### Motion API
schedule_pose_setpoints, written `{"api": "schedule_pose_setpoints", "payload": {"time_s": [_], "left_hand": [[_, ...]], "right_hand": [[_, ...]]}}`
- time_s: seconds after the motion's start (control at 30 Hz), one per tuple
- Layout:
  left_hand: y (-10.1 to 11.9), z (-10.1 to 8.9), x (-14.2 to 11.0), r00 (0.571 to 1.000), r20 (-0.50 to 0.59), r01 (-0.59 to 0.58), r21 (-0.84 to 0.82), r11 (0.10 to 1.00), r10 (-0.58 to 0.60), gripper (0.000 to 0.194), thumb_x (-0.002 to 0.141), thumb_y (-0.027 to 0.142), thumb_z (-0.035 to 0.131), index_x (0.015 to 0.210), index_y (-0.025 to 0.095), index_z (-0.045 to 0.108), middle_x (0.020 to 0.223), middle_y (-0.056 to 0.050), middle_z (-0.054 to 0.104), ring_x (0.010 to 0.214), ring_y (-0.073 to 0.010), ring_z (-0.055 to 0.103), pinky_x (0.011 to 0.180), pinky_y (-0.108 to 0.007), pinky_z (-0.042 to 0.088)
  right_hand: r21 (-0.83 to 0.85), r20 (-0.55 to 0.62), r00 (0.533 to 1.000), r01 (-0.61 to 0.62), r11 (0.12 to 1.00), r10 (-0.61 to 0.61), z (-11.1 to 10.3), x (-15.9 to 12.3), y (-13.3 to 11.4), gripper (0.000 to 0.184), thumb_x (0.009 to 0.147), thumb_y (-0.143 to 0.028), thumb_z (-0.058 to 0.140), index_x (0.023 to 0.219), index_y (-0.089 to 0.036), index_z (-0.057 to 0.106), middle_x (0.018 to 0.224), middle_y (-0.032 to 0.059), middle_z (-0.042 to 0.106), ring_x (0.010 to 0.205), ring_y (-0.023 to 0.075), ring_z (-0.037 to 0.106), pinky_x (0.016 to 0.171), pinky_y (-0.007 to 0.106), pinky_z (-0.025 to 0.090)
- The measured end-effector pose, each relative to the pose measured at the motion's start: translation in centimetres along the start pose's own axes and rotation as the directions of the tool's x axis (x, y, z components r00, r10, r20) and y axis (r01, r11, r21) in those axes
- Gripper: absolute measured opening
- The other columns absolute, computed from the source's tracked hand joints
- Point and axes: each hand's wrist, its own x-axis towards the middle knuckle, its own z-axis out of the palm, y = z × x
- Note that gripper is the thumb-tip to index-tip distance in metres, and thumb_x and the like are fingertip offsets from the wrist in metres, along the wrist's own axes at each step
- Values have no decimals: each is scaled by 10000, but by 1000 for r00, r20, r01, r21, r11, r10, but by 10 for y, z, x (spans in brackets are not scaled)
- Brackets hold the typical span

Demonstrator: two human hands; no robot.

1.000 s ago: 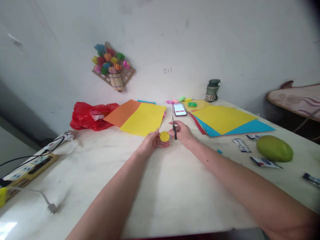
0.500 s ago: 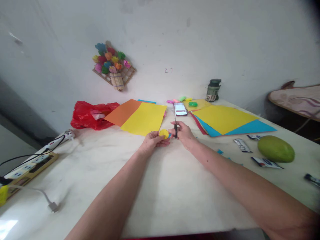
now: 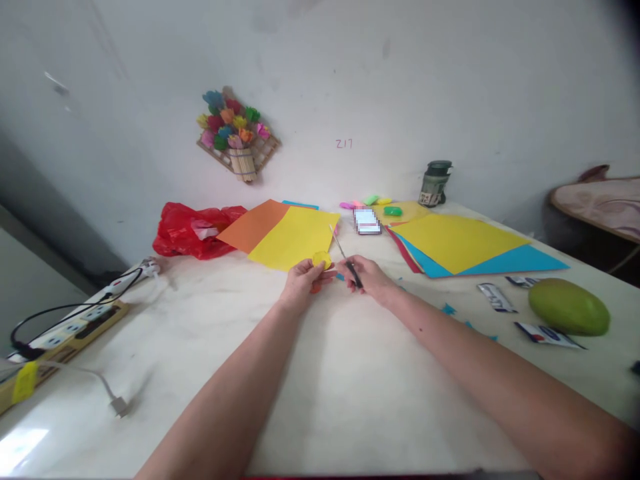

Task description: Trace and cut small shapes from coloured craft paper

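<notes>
Between the thumb and fingers of my left hand (image 3: 303,280) is a small, roughly round yellow paper piece (image 3: 321,259). A bit of orange shows just under those fingers; I cannot tell what it is. My right hand (image 3: 369,275) is closed on scissors (image 3: 352,270) with dark handles, their thin blades pointing up and to the left, apart from the yellow piece. A small blue scrap (image 3: 340,277) shows between the two hands. Beyond my left hand lies a yellow paper sheet (image 3: 295,233), partly over an orange sheet (image 3: 255,225).
A phone (image 3: 367,221) lies beyond my hands. To the right are stacked yellow (image 3: 460,240) and blue sheets (image 3: 525,260), blue scraps (image 3: 449,309), small packets (image 3: 547,335) and a green mango-like fruit (image 3: 569,306). A red plastic bag (image 3: 195,230) and a power strip (image 3: 75,327) are at left.
The scissors have tilted from upright to leaning left, their tips now nearer the yellow sheet. The yellow piece has turned slightly in my left hand. The whole view has shifted a little.
</notes>
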Motion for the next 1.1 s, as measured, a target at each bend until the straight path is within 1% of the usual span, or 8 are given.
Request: {"api": "schedule_pose_setpoints", "payload": {"time_s": [0.13,0.27,0.4,0.47,0.53,0.73,0.9,1.1], "left_hand": [[0,-2,0,999,-21,-38,-33,999,37,203,658,268,668,726,124,541,942,-93,646,705,-145,642,630,-218,492],[0,-2,1,1000,-22,-16,-40,999,15,212,663,270,665,745,127,532,919,-102,653,738,-162,642,619,-218,498],[0,-1,1,999,-38,-12,-70,997,9,215,658,249,673,774,133,532,850,-87,668,801,-185,635,662,-247,499],[0,-1,0,999,-43,-1,-77,997,-2,217,659,246,672,788,132,540,844,-88,669,834,-194,628,691,-263,496],[0,-2,1,999,-35,4,-80,997,-7,221,664,254,668,801,128,548,860,-98,666,845,-201,624,710,-278,493],[0,-4,1,1000,-6,-28,-115,993,28,224,671,239,658,850,123,589,987,-98,632,877,-198,614,729,-250,478],[1,-3,1,1000,-9,-15,-153,988,14,209,654,210,670,824,113,593,926,-91,649,888,-211,609,738,-254,477],[0,-3,1,1000,-21,-5,-168,986,1,205,657,205,669,822,105,602,883,-83,655,851,-198,622,726,-246,486]], "right_hand": [[-31,126,992,-7,999,10,-4,-3,-1,364,673,-482,553,879,-184,523,570,-30,545,417,50,474,349,138,310],[-60,184,983,-1,998,12,-9,-3,-4,348,654,-447,584,866,-177,530,587,-27,543,421,50,468,361,149,326],[-100,138,990,34,994,-20,-13,0,-2,354,617,-421,623,861,-183,529,561,-46,518,445,58,455,401,169,359],[-128,89,994,68,989,-57,-14,1,0,358,592,-412,642,844,-182,532,539,-58,495,457,64,445,413,178,371],[-145,80,995,74,987,-63,-14,0,-1,355,587,-411,644,833,-180,534,527,-62,479,453,65,437,397,176,360],[-120,202,979,10,993,15,-10,-5,-4,334,654,-448,580,853,-186,522,553,-44,494,412,56,450,323,149,292],[-97,257,966,5,995,20,-11,-3,1,323,677,-474,553,816,-185,507,546,-49,495,383,41,434,307,142,278],[-108,276,961,2,994,27,-12,-2,0,347,672,-499,552,790,-177,500,532,-48,505,362,38,433,293,145,266]]}}
